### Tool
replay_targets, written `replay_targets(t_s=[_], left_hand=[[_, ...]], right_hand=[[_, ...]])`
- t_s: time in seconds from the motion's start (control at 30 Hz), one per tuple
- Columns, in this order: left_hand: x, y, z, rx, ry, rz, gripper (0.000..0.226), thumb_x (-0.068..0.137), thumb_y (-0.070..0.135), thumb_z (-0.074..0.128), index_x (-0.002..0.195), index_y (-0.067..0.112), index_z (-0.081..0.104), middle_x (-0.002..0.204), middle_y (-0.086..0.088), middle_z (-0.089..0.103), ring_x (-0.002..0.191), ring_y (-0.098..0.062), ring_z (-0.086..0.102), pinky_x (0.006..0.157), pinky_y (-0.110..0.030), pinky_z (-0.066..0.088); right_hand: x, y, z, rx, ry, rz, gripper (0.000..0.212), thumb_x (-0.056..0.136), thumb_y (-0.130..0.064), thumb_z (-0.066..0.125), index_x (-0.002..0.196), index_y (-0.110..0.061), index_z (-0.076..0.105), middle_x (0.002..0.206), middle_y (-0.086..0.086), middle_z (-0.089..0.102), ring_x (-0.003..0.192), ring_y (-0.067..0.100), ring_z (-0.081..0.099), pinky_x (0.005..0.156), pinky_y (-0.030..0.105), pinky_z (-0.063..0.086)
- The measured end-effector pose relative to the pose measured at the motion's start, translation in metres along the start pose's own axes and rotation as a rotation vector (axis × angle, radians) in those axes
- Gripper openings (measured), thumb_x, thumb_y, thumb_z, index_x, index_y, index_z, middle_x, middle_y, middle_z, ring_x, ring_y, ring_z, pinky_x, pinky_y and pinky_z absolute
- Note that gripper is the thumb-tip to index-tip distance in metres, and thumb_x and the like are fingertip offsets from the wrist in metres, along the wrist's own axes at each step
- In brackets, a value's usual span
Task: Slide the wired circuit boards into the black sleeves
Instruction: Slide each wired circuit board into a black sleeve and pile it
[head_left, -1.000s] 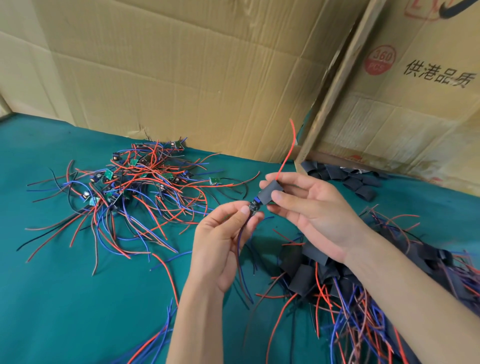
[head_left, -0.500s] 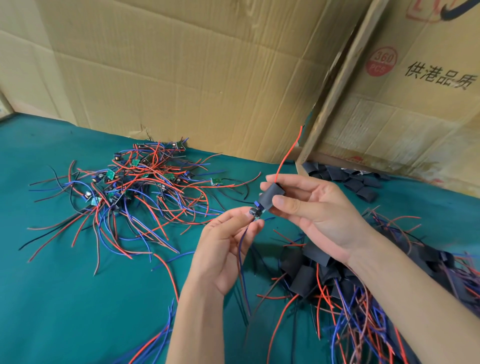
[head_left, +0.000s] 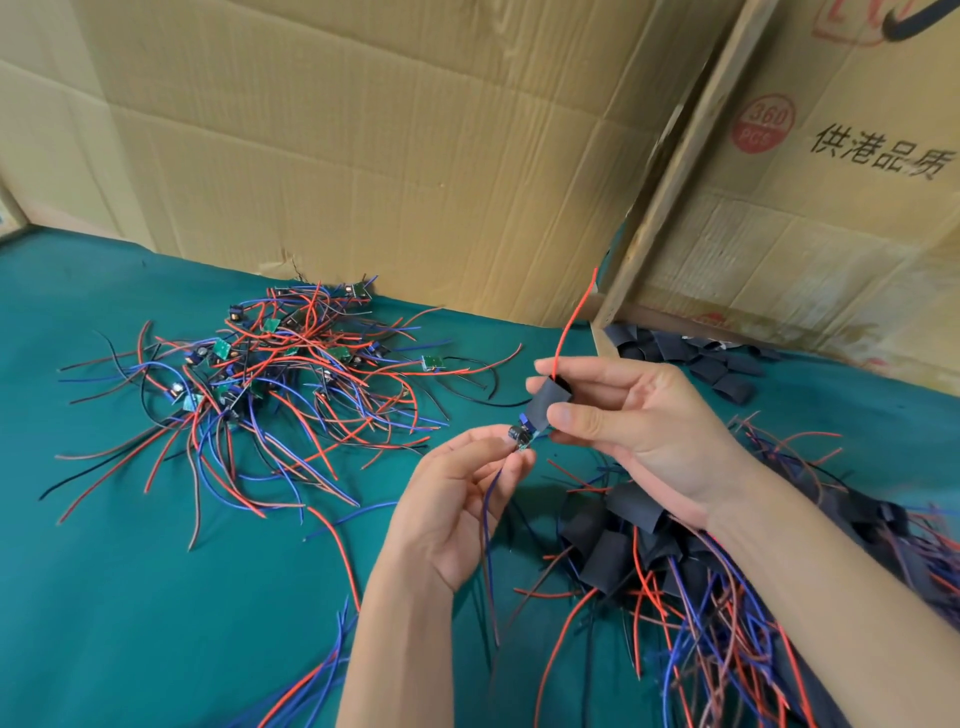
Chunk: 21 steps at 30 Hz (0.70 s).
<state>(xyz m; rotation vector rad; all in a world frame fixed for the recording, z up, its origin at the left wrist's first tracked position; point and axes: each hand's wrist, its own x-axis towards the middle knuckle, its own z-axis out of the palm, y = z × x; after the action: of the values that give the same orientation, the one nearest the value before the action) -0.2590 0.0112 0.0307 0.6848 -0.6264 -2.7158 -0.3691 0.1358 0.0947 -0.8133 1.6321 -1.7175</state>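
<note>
A black sleeve (head_left: 549, 402) is pinched by the right hand (head_left: 641, 421) above the worktop (head_left: 156, 597), a red wire (head_left: 571, 325) rising from its top. The circuit board (head_left: 521, 435), partly inserted below, is pinched by the left hand (head_left: 457, 506), whose fingers (head_left: 511, 457) are closed on it.

— What colours lay on the table?
— A teal cloth (head_left: 130, 597), with tangled wires (head_left: 291, 415) in red, blue and black, and small green boards (head_left: 221, 349).
— And the sleeves?
— The sleeve (head_left: 548, 402) was matte black; plain tan cardboard (head_left: 363, 156) stood behind, with a red round stamp (head_left: 762, 123).
</note>
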Motion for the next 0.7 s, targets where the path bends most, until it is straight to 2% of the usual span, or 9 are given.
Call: replay_targets(t_s=[0.1, 0.2, 0.27, 0.43, 0.57, 0.63, 0.67, 0.7], left_hand=[[0.000, 0.000, -0.001, 0.002, -0.005, 0.004, 0.008, 0.082, -0.007, 0.062, 0.081, 0.000, 0.066, 0.065, -0.016, 0.064, 0.054, -0.016, 0.069, 0.045, -0.013, 0.052], [-0.001, -0.001, 0.001, 0.011, -0.033, 0.002, 0.017, 0.066, -0.003, 0.067, 0.083, -0.001, 0.065, 0.065, -0.016, 0.065, 0.054, -0.015, 0.069, 0.045, -0.013, 0.051], [-0.001, 0.000, 0.001, 0.003, -0.042, 0.002, 0.022, 0.063, -0.001, 0.068, 0.085, -0.001, 0.065, 0.066, -0.015, 0.065, 0.055, -0.015, 0.069, 0.045, -0.013, 0.052], [0.001, -0.001, -0.001, -0.001, -0.029, 0.009, 0.028, 0.064, -0.001, 0.068, 0.091, -0.002, 0.064, 0.066, -0.015, 0.064, 0.054, -0.014, 0.069, 0.045, -0.013, 0.052], [0.002, -0.001, -0.003, 0.020, -0.038, 0.028, 0.022, 0.063, -0.001, 0.069, 0.085, -0.001, 0.065, 0.064, -0.015, 0.064, 0.053, -0.014, 0.069, 0.044, -0.013, 0.051], [0.003, -0.001, -0.003, 0.041, -0.048, 0.032, 0.010, 0.070, -0.004, 0.067, 0.079, 0.001, 0.067, 0.064, -0.014, 0.064, 0.052, -0.014, 0.068, 0.044, -0.013, 0.051], [0.003, -0.002, -0.003, 0.060, -0.056, 0.040, 0.010, 0.077, -0.006, 0.065, 0.074, 0.002, 0.070, 0.063, -0.013, 0.064, 0.051, -0.013, 0.067, 0.044, -0.013, 0.051], [0.004, -0.002, -0.004, 0.087, -0.061, 0.046, 0.019, 0.083, -0.007, 0.062, 0.070, 0.004, 0.071, 0.063, -0.011, 0.063, 0.051, -0.013, 0.066, 0.044, -0.013, 0.051]], right_hand=[[0.000, -0.002, 0.001, -0.051, 0.010, -0.014, 0.048, 0.066, -0.015, 0.081, 0.113, -0.014, 0.076, 0.111, 0.011, 0.078, 0.091, 0.012, 0.071, 0.079, 0.028, 0.059], [0.001, -0.001, 0.001, -0.054, 0.051, -0.017, 0.045, 0.068, -0.016, 0.080, 0.112, -0.013, 0.076, 0.108, 0.013, 0.078, 0.095, 0.018, 0.071, 0.076, 0.026, 0.058], [0.001, 0.002, 0.002, -0.028, 0.071, -0.025, 0.042, 0.067, -0.016, 0.080, 0.109, -0.014, 0.077, 0.105, 0.014, 0.078, 0.093, 0.019, 0.070, 0.075, 0.026, 0.059], [0.000, 0.005, 0.004, -0.106, 0.099, -0.063, 0.042, 0.067, -0.014, 0.081, 0.109, -0.012, 0.077, 0.100, 0.010, 0.080, 0.084, 0.014, 0.071, 0.070, 0.023, 0.058], [-0.001, 0.004, 0.004, -0.154, 0.103, -0.091, 0.041, 0.067, -0.015, 0.082, 0.108, -0.013, 0.077, 0.098, 0.009, 0.080, 0.081, 0.011, 0.072, 0.068, 0.021, 0.055], [0.000, 0.005, 0.004, -0.153, 0.108, -0.085, 0.041, 0.067, -0.014, 0.082, 0.108, -0.012, 0.076, 0.098, 0.009, 0.080, 0.080, 0.010, 0.072, 0.068, 0.021, 0.055], [0.000, 0.007, 0.004, -0.153, 0.113, -0.077, 0.041, 0.067, -0.015, 0.082, 0.108, -0.011, 0.076, 0.098, 0.009, 0.080, 0.079, 0.010, 0.072, 0.068, 0.021, 0.055], [0.000, 0.008, 0.004, -0.150, 0.116, -0.066, 0.042, 0.068, -0.015, 0.081, 0.108, -0.010, 0.076, 0.098, 0.009, 0.080, 0.081, 0.011, 0.072, 0.068, 0.021, 0.055]])
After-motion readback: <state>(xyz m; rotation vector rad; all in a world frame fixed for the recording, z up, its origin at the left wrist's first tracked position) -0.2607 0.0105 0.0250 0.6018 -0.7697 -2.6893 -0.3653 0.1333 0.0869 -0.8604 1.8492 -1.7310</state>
